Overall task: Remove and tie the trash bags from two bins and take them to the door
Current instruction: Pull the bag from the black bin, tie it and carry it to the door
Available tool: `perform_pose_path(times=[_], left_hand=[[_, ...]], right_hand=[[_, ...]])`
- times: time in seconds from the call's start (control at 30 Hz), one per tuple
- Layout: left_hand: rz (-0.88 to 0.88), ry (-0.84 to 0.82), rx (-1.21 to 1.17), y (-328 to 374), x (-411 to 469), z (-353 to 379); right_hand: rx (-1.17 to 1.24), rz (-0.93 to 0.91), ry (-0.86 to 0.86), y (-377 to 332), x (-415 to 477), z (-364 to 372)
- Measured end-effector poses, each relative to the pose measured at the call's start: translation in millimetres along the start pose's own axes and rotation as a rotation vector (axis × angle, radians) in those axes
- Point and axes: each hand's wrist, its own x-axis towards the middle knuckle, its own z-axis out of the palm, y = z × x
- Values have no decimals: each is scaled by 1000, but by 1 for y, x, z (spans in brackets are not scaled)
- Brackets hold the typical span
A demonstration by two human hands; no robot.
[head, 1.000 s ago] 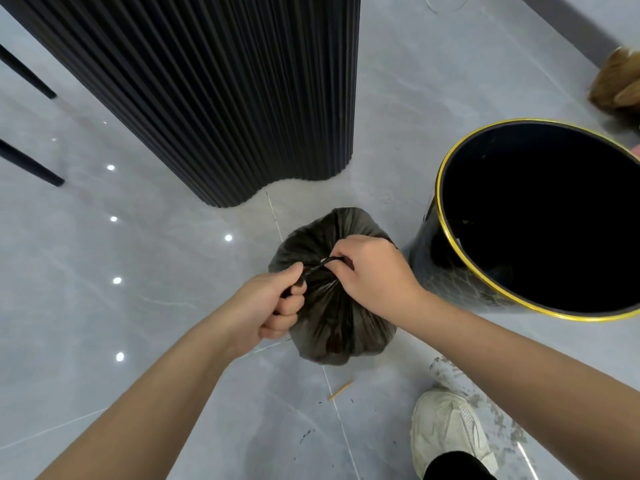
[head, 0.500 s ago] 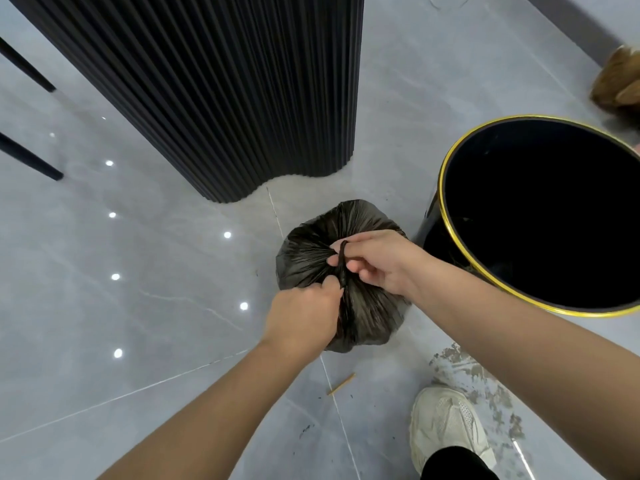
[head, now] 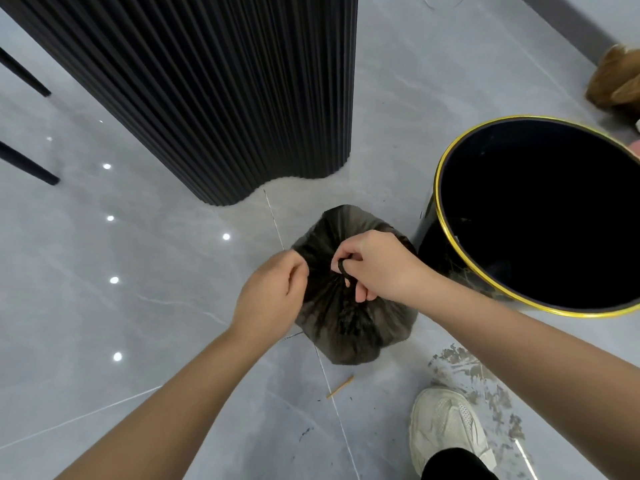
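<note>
In my head view the dark, crinkled plastic trash bag (head: 353, 327) sits on the grey tile floor just left of the round black bin with the gold rim (head: 437, 188). The bag is out of the bin, with its mouth gathered at the top. My right hand (head: 377, 268), nearest the bin, has its fingers curled round a twisted black strand (head: 344, 268) of the bag's neck, which loops over the forefinger. My left hand (head: 270, 292) is on the bag's far side from the bin, fingers curled at the plastic's edge. I cannot tell whether they pinch anything. I judge I am mid-knot on this bag. The next move calls for passing the free end through that loop and drawing both hands apart to cinch it, gently, since thin plastic may tear.
</note>
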Motion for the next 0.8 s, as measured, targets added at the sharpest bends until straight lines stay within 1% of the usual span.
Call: perform_pose_path(times=[0.07, 0.1, 0.17, 0.2, 0.27, 0.3, 0.37, 0.43, 0.5, 0.57, 0.63, 0.67, 0.7, 0.73, 0.8], left_hand=[[29, -16, -78, 7, -2, 3], [10, -28, -157, 12, -5, 4], [-105, -108, -316, 20, -11, 7], [-162, -173, -339, 22, -13, 10], [-205, -295, -250, 23, -17, 14], [-205, -327, -193, 23, -19, 16], [-205, -330, -130, 25, -21, 19], [-198, -294, -83, 27, -21, 22], [-206, -261, -2, 28, -20, 22], [-196, -238, 110, 28, -21, 23], [-134, -218, 236, 30, -25, 27], [-102, -209, 278, 31, -27, 31], [-80, -203, 297, 32, -28, 34], [-69, -199, 309, 33, -29, 37], [-50, -215, 322, 31, -29, 39]], right_hand=[[63, 40, -6, 1, 0, 3], [83, 50, -12, 2, 1, 4], [98, 47, -6, 1, 2, 5], [101, 44, 7, 2, 3, 5], [141, 61, 34, 3, 5, 5], [184, 78, 42, 4, 6, 4], [263, 111, 51, 5, 8, 5], [358, 135, 48, 4, 9, 6], [550, 181, 36, 3, 8, 6], [844, 272, 8, 1, 7, 5], [1109, 366, -23, -1, 5, 6], [1177, 391, -30, -2, 5, 8], [1190, 395, -33, -4, 4, 9], [1154, 380, -32, -5, 3, 11], [966, 296, -16, -4, 1, 11]])
